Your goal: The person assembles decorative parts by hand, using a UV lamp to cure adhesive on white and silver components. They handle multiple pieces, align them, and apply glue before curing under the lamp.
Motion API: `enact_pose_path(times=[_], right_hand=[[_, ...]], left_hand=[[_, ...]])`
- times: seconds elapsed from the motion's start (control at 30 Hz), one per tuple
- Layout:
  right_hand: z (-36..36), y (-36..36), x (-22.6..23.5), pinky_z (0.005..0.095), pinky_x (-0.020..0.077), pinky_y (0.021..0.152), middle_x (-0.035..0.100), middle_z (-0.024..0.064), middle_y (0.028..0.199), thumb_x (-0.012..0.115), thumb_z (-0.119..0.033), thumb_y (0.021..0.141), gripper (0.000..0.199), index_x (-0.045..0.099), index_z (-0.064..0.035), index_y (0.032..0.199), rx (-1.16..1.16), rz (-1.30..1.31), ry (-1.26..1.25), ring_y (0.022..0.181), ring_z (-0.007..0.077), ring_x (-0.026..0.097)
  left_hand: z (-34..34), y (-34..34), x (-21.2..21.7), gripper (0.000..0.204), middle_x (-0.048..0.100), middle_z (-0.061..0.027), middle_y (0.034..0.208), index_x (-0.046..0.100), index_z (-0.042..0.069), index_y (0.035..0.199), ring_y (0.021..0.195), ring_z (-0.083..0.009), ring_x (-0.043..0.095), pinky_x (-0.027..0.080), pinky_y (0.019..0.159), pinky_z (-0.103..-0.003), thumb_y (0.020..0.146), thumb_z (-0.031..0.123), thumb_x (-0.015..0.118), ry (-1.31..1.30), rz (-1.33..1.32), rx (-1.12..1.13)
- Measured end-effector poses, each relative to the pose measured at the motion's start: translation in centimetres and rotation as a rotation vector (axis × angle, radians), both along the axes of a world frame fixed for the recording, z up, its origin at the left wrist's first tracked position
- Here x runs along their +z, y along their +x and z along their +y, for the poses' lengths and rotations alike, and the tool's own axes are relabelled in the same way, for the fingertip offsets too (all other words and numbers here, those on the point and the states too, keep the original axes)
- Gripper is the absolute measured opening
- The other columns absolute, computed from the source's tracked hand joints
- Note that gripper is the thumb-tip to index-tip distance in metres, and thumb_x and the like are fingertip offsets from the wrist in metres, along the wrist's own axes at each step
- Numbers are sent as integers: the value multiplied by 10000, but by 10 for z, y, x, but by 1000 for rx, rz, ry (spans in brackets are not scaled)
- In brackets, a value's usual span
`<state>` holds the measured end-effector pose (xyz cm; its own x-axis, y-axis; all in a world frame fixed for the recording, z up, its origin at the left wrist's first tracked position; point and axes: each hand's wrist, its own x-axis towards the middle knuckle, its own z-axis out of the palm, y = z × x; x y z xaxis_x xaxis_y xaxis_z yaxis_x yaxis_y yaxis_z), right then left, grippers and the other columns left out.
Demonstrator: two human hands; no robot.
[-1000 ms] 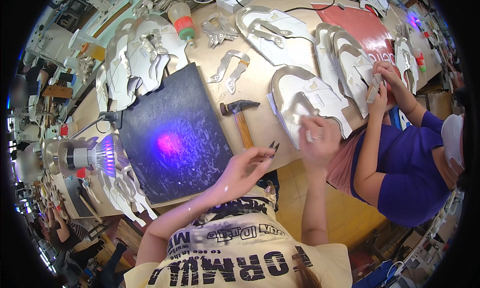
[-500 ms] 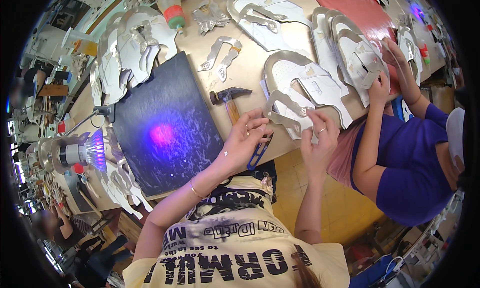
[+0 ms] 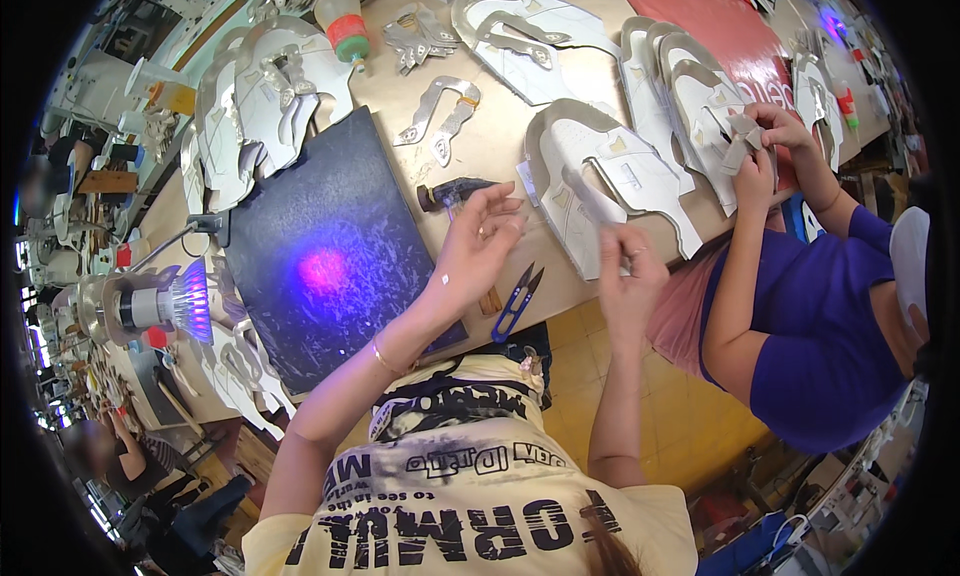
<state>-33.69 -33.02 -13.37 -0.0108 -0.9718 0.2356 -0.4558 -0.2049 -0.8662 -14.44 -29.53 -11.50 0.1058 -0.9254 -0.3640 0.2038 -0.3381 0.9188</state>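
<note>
My right hand point(image 3: 628, 266) is closed in a pinch at the near edge of a white and grey shoe upper point(image 3: 650, 181). A pale strip-like shoe piece point(image 3: 598, 201), smeared by motion, rises from its fingertips over the upper. My left hand point(image 3: 480, 238) hovers over the handle of a hammer point(image 3: 440, 196), fingers loosely apart and holding nothing I can see; it hides most of the handle. Blue-handled thread snips point(image 3: 513, 308) lie at the table's near edge between my hands.
A dark board point(image 3: 330, 246) lies left under a lit lamp point(image 3: 185, 301). Stacked uppers point(image 3: 290, 86), a curved grey piece point(image 3: 440, 111) and a red-banded bottle point(image 3: 345, 31) sit farther back. At right, a co-worker's hands point(image 3: 765, 151) handle grey pieces beside more uppers point(image 3: 690, 96).
My left hand has moved up and left, away from the upper, uncovering the snips. The grey piece between my hands has left its flat position over the upper; my right hand has closed.
</note>
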Motion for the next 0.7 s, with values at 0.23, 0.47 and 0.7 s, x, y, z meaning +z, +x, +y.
enact_pose_path(times=[0.23,0.47,0.7], right_hand=[[-5,-26,17,184,359,623,511,-32,765,559,-118,1008,179,533,-1,874,-310,-482,-152,684,40,416],[5,-32,17,210,409,686,549,18,823,529,-122,1019,177,530,11,903,-365,-444,-179,758,68,480],[9,-62,27,331,470,808,609,123,933,527,-192,1016,276,550,83,1015,-717,-279,-407,871,199,552]], left_hand=[[-36,-9,-13,571,611,-105,1012,390,-93,1379,844,-112,630,526,689,-240,934,162,641,64,-19,-18],[-45,-17,-28,381,634,-91,865,549,-104,1166,707,-108,627,519,633,-263,895,137,665,-26,-221,-74],[-25,-35,8,263,612,-125,1103,453,-51,1241,986,-118,587,485,851,-264,990,24,477,-230,-141,137]])
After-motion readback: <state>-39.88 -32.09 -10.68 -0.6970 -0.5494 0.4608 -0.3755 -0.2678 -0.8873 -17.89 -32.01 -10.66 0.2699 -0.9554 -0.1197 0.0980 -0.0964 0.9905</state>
